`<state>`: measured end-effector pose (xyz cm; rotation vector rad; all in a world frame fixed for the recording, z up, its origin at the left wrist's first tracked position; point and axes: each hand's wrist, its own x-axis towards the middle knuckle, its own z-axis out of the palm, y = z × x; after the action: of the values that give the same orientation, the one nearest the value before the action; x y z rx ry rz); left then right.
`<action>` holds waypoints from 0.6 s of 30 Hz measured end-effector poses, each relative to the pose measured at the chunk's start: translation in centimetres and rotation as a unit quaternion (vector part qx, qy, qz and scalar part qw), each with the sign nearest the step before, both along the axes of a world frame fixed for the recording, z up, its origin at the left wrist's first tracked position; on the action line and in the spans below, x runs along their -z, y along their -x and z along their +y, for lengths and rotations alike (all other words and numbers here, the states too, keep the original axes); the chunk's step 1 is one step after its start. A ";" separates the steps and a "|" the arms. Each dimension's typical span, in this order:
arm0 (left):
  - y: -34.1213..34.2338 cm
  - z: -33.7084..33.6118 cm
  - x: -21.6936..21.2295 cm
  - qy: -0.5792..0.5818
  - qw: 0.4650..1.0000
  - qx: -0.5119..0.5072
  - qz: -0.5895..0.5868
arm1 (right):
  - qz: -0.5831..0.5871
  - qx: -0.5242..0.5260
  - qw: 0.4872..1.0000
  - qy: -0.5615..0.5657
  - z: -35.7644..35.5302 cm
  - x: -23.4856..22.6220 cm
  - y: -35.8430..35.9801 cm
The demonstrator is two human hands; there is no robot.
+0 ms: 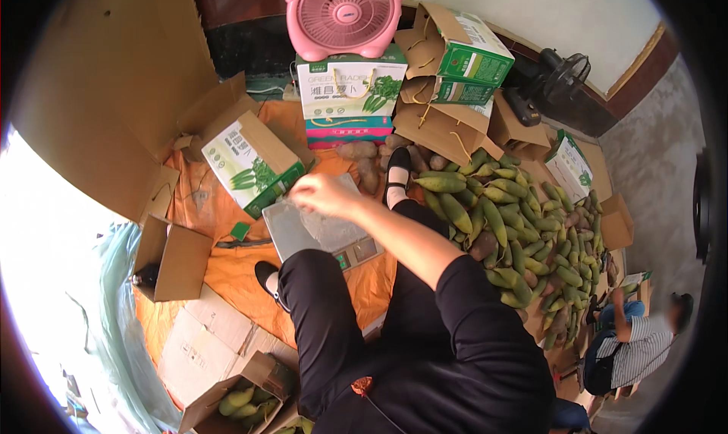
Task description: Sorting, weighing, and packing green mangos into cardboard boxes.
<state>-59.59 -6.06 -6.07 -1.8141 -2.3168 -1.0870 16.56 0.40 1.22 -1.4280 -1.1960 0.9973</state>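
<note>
My right hand (326, 196) reaches over the far part of a flat grey scale (299, 233) on the floor between my feet. Its fingers are bent together; whatever they may hold is too small to make out. Close beside the fingertips, a white and green carton (254, 165) lies tilted, its brown side facing up. The scale's display panel (356, 253) is at its near right, partly beside my knee. My left hand is out of view.
Green radishes (523, 237) form a large pile at the right. A pink fan (346, 13) stands on stacked cartons (349, 85) ahead. Open boxes (455, 55) are stacked beyond the pile. Nearer left, a box (265, 373) holds radishes. Another person (641, 350) sits far right.
</note>
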 end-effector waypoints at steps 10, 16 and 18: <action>-42.8 9.9 -10.6 0.061 0.886 0.450 -0.089 | 0.123 0.350 0.921 0.116 -9.1 1.9 -24.0; -57.6 9.2 -10.6 0.183 0.739 0.642 0.090 | 0.191 0.452 0.870 0.045 -9.5 0.0 -33.1; -58.2 9.6 -10.0 0.189 0.743 0.634 0.103 | 0.204 0.459 0.864 0.028 -8.5 -0.7 -35.5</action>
<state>-1.44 3.51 3.98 -3.5212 -0.9322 -0.2240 52.09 -8.07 1.92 -1.4816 -0.0973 0.5873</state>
